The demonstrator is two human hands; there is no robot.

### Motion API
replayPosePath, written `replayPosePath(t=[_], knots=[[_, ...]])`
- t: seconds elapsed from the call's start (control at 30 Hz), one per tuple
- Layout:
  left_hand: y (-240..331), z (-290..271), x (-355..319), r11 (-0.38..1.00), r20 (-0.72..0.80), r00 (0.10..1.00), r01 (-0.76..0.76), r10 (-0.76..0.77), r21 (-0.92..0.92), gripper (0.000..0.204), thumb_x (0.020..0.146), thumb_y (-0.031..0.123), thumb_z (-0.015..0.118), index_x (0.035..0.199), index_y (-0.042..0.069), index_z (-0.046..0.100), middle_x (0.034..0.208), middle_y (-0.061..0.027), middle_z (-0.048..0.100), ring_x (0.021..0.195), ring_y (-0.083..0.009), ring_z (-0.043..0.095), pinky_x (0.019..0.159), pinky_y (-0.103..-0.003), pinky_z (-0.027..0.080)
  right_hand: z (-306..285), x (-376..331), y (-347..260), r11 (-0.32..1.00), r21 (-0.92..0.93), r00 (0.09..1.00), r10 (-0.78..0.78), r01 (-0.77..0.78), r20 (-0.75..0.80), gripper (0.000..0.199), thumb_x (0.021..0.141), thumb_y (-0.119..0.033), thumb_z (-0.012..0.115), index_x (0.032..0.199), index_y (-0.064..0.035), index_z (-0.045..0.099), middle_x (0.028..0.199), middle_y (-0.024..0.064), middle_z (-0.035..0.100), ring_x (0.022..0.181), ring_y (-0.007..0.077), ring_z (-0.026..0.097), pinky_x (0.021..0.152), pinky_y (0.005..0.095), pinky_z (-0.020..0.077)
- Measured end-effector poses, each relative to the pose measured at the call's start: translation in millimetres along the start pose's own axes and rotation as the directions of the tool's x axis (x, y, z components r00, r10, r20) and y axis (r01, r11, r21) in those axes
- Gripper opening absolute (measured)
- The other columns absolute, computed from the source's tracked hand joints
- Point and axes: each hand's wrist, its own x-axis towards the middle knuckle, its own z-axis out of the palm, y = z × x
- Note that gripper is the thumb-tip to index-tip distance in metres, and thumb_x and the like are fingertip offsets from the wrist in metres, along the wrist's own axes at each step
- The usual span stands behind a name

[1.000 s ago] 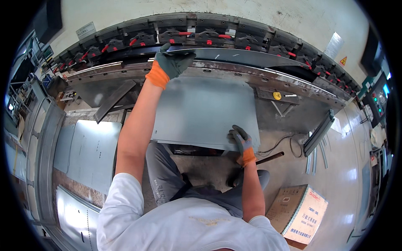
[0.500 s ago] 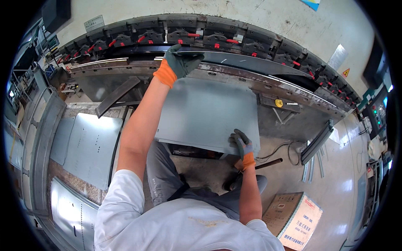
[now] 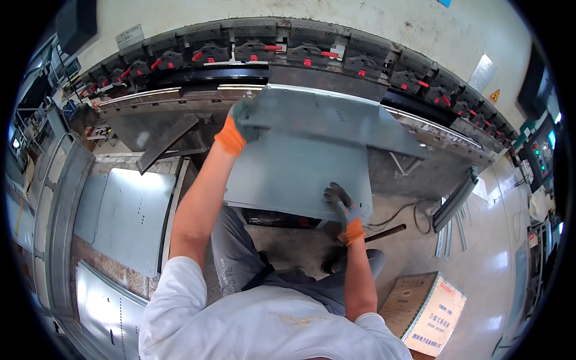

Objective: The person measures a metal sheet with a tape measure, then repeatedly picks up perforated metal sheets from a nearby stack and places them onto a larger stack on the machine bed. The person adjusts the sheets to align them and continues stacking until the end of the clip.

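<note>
While its gloved fingers curl over the upturned far flange, the left hand (image 3: 240,120) grips the bent grey sheet-metal panel (image 3: 300,171) near its 11 o'clock corner. The right hand (image 3: 341,201), fingers closed on the near edge, holds it at 5 o'clock. The panel lies before the long grey press brake (image 3: 198,66), its long axis running 9 to 3 o'clock along the bend, flange pointing up. Flat perforated steel sheets (image 3: 129,216) lie at 9 o'clock; a cardboard box (image 3: 429,312) sits at 5 o'clock.
</note>
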Motion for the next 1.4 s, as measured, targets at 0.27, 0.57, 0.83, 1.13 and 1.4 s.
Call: replayPosePath(t=[0.27, 0.57, 0.83, 1.13, 1.4], knots=[[-168.1, 15.4, -81.9, 0.968, -0.572, 0.810, 0.023, 0.128, 0.250, 0.038, 0.092, 0.030, 0.065, 0.124, 0.011, 0.062, 0.107, -0.0050, 0.055, 0.096, -0.0235, 0.059, 0.087, -0.042, 0.055, 105.6, -30.7, -35.6, 0.839, 0.523, 0.984, -0.071, 0.148, -0.164, 0.065, 0.102, -0.043, 0.059, 0.149, -0.0012, 0.042, 0.145, 0.0172, 0.053, 0.134, 0.0358, 0.051, 0.111, 0.0497, 0.0435], [-165.3, -12.6, 4.3, 0.992, -0.253, 0.967, 0.006, -0.038, -0.127, 0.048, 0.101, 0.042, 0.058, 0.132, 0.006, 0.061, 0.122, -0.0101, 0.069, 0.112, -0.0242, 0.066, 0.097, -0.041, 0.054, 57.1, -104.3, -68.1, 0.883, 0.457, 0.663, 0.279, 0.108, -0.695, 0.056, 0.096, -0.030, 0.070, 0.140, -0.0034, 0.049, 0.125, 0.0154, 0.064, 0.100, 0.0305, 0.069, 0.090, 0.0474, 0.0581], [-139.6, -73.3, -46.4, 0.970, -0.421, 0.904, 0.029, 0.079, 0.243, 0.032, 0.099, 0.020, 0.064, 0.129, 0.008, 0.065, 0.106, -0.0021, 0.068, 0.096, -0.0127, 0.066, 0.083, -0.031, 0.058, 25.7, -155.0, -97.9, 0.999, -0.049, 0.719, -0.019, -0.021, -0.695, 0.038, 0.096, -0.023, 0.067, 0.126, 0.0000, 0.063, 0.109, 0.0111, 0.069, 0.094, 0.0215, 0.067, 0.079, 0.0343, 0.0548], [-92.8, -62.3, -239.5, 0.868, -0.597, 0.761, 0.091, 0.256, 0.488, 0.039, 0.098, 0.024, 0.069, 0.127, -0.001, 0.065, 0.093, -0.0111, 0.072, 0.074, -0.0189, 0.071, 0.062, -0.034, 0.063, 20.5, -105.9, -98.0, 0.989, -0.081, 0.900, 0.074, -0.120, -0.430, 0.033, 0.093, -0.020, 0.064, 0.115, 0.0045, 0.068, 0.097, 0.0103, 0.073, 0.083, 0.0163, 0.068, 0.075, 0.0295, 0.0534], [-91.1, -70.3, -233.6, 0.907, -0.606, 0.750, 0.019, 0.266, 0.421, 0.041, 0.099, 0.028, 0.068, 0.126, -0.002, 0.062, 0.092, -0.0115, 0.072, 0.069, -0.0199, 0.071, 0.056, -0.033, 0.061, -16.5, -13.3, -98.2, 0.927, 0.321, 0.947, 0.261, -0.192, -0.186, 0.033, 0.096, -0.018, 0.063, 0.123, 0.0014, 0.065, 0.105, 0.0091, 0.071, 0.089, 0.0179, 0.068, 0.080, 0.0330, 0.0562]])
